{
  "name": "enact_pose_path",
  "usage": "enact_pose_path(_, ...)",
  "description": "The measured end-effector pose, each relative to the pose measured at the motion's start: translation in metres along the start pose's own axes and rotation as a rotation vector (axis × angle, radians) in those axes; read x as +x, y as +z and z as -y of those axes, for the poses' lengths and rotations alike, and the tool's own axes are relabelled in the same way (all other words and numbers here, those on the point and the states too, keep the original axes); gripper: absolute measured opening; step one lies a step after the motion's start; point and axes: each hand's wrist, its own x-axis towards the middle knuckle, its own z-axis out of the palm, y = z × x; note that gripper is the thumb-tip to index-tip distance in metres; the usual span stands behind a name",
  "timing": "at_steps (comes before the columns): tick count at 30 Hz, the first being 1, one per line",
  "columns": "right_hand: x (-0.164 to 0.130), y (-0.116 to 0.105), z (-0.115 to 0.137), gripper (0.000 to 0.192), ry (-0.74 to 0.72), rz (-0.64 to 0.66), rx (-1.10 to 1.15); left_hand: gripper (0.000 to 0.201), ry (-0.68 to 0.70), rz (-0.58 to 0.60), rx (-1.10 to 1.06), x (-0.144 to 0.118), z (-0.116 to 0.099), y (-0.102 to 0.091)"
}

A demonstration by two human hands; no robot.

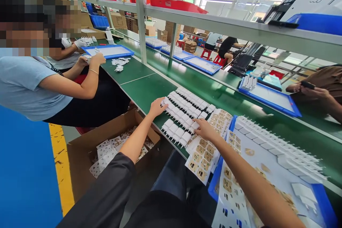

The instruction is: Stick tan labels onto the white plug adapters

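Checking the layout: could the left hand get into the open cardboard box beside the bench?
Probably yes: the left hand rests on the white adapters, and the cardboard box sits open-topped just below that arm.

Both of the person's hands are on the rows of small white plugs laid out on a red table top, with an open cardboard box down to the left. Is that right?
Nearly. In the head view the table top is green, not red. Both the left hand and right hand touch the white plugs, and the open cardboard box sits lower left.

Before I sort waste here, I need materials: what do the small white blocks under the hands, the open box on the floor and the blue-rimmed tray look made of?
White blocks: likely moulded plastic, smooth with a slight sheen. Open box: brown corrugated cardboard, matte, folded flaps. Blue-rimmed tray: probably rigid plastic, glossy rim.
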Motion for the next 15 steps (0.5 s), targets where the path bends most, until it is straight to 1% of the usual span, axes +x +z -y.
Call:
enact_pose_path(3,0.009,0.001,0.002,0.057,0.018,-0.005,0.027,0.053,-0.020,-0.005,0.013,0.003,0.008,0.000)
enact_pose_path(6,0.023,0.005,0.012,0.056,0.029,-0.013,0.046,0.054,-0.054,-0.016,0.029,0.014,0.019,-0.008)
enact_pose_path(11,0.057,0.011,0.040,0.053,0.036,-0.042,0.063,0.053,-0.119,-0.041,0.063,0.040,0.043,-0.028)
enact_pose_path(15,0.087,0.012,0.065,0.052,0.045,-0.057,0.075,0.053,-0.177,-0.064,0.079,0.061,0.064,-0.043)
